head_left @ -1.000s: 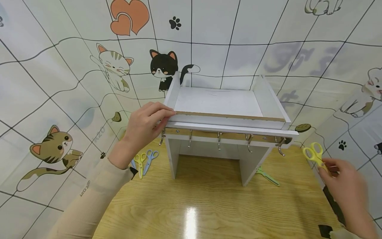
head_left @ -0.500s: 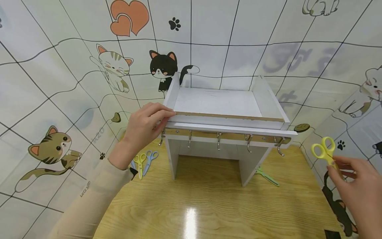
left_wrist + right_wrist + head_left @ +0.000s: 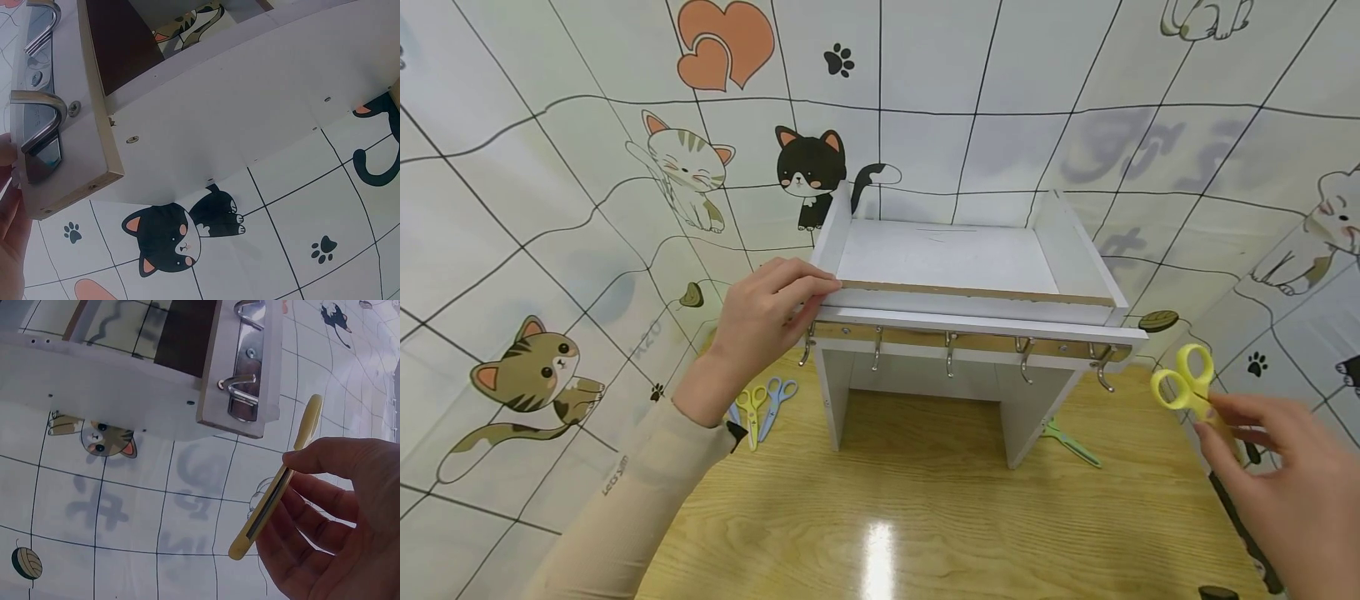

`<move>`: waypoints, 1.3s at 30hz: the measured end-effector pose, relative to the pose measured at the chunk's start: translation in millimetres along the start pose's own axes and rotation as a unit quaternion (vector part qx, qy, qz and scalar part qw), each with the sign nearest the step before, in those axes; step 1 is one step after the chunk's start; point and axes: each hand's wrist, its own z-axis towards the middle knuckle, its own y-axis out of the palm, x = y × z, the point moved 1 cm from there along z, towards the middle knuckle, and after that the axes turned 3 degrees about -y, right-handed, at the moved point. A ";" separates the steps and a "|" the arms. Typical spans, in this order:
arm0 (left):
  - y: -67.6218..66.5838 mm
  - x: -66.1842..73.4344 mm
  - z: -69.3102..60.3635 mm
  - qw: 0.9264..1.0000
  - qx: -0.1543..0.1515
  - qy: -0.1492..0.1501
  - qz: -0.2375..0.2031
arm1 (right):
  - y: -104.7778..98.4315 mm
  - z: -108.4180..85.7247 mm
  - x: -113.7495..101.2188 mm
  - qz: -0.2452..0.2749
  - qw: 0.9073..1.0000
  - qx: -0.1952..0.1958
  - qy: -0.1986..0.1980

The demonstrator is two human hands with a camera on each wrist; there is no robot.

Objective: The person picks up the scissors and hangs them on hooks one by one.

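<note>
My left hand [image 3: 767, 307] holds the front left corner of a white shelf unit [image 3: 951, 250], its fingertips at the raised front board. In the left wrist view only part of that hand [image 3: 11, 219] shows, beside the hook rail. My right hand [image 3: 1288, 475] pinches yellow scissors [image 3: 1200, 406] by the blade part, finger loops up, out to the right of the unit. Seen edge-on in the right wrist view, the scissors [image 3: 269, 506] lie between thumb and fingers. A metal hook [image 3: 1107, 367] at the rail's right end is nearest to them.
Several metal hooks line the shelf's front, one a middle hook [image 3: 951, 357]. Yellow scissors [image 3: 752, 417] and blue scissors [image 3: 778, 404] lie left of the unit on the wooden table [image 3: 880, 492]. Green scissors [image 3: 1075, 444] lie by its right leg. Cat-printed sheeting [image 3: 955, 83] surrounds the table.
My right hand moved the yellow scissors a little to the right, then back left toward the shelf unit. The left hand stays at the corner.
</note>
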 end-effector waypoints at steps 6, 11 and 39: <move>0.1 -0.3 -0.4 1.000 -0.001 -0.002 -0.002 | 1.5 -5.3 -13.1 0.070 0.993 0.027 -0.092; -0.4 0.1 -0.2 1.000 -0.004 -0.003 -0.001 | 5.5 -7.0 -21.4 0.062 0.993 0.019 -0.100; -0.2 -0.8 -0.4 1.000 -0.001 0.000 0.002 | 36.6 -14.3 -8.3 0.058 0.992 0.002 -0.111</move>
